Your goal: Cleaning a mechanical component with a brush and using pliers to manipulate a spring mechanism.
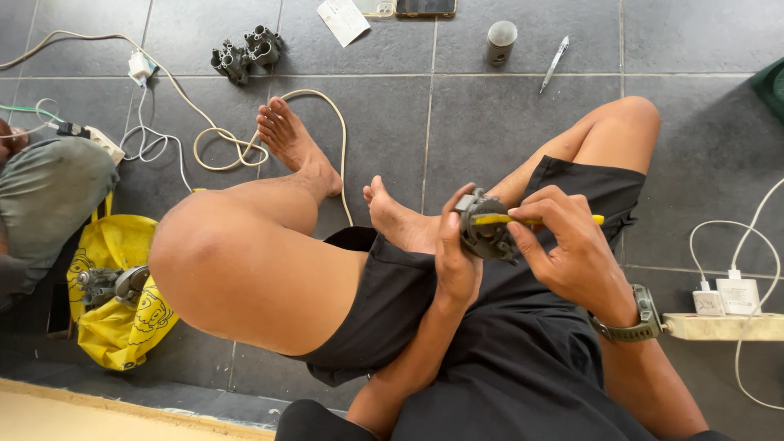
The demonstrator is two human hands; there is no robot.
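Observation:
I sit on a grey tiled floor with my legs bent. My left hand grips a small round grey metal part over my lap. My right hand, with a watch on its wrist, holds a yellow-handled tool laid across the top of that part, its tip touching the left side. Both hands hover above my black shorts, close to my right foot.
A yellow bag with metal parts lies at the left. A grey metal casting, a small cylinder, a pen, paper and phones lie at the back. Cables and a power strip with chargers run along both sides. Another person's knee shows at the left.

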